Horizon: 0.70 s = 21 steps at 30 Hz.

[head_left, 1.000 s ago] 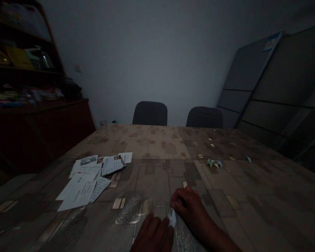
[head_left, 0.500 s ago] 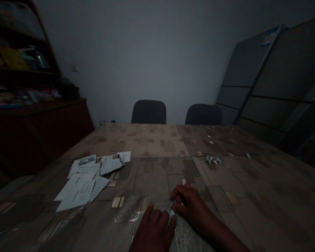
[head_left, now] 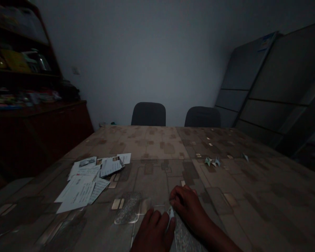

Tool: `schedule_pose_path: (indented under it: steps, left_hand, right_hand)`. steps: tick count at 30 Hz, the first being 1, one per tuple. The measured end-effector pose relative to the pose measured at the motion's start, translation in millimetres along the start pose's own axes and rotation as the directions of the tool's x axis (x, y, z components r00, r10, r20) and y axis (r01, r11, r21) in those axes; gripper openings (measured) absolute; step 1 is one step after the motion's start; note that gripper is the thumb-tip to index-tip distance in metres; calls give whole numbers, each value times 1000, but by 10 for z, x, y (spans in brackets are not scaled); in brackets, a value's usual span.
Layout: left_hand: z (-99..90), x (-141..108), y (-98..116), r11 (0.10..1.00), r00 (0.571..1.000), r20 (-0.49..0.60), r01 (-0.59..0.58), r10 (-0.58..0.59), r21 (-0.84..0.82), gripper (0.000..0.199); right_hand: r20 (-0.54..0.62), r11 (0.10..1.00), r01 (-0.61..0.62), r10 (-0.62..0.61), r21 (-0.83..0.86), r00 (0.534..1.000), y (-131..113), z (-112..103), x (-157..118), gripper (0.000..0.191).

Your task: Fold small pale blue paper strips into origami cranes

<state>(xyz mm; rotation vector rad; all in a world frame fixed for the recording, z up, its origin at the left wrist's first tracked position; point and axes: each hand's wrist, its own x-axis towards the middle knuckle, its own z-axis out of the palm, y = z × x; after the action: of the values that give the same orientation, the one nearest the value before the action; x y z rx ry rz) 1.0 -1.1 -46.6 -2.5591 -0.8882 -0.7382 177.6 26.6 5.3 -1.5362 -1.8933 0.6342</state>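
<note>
Close to the table's near side, a small piece of pale folded paper [head_left: 171,212] shows between my two hands, mostly covered by fingers. My left hand [head_left: 155,229] is closed on it from the left, thumb along its near edge. From the right, my right hand [head_left: 185,201] pinches its far tip with thumb and forefinger. The fold's full shape is hidden. Farther right on the table stand several small folded paper figures [head_left: 212,161], and another folded paper piece [head_left: 245,157] lies apart from them.
A loose pile of printed paper sheets [head_left: 80,189] lies on the left of the patterned tablecloth [head_left: 157,175]. Two dark chairs [head_left: 148,114] stand behind the far edge. A shelf cabinet [head_left: 42,122] is at left, grey panels [head_left: 233,70] at right.
The view has tilted up slightly. My right thumb and fingers have drawn closer together at the paper's tip; my left hand stays nearly in place.
</note>
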Motion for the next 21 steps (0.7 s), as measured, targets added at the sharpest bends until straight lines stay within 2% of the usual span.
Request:
schedule_pose_path:
  steps: [7,11,13,14,19,21]
  left_hand:
    - [12,4,3,1000,1000,-10,-2,2,-29,18]
    - [77,6,9,1000,988,-153,4,-8,-25,15]
    - [81,5,13,999,991,-130,-30,25,-39,16]
    - [71,4,16,999,991,-133,-10,5,-38,14]
    - [-24,10,26,1000,1000,12,21,-21,4,33]
    - [-52,7,24,1000,999,34,19,-19,13,29]
  right_hand:
    - [-5,1000,-9,9,-8,1000,13,9,-3,9]
    - [3,1000,-5,5,-24,1000,13,32,-33,14]
    - [0,1000,3,-3,-30,1000,19,32,-39,14]
    - [-4,999,7,-7,-34,1000,24,31,-41,14]
    - [-20,999,27,-28,-44,999,31,37,-42,11]
    - [-2,998,46,-46,-45,999,12,49,-45,11]
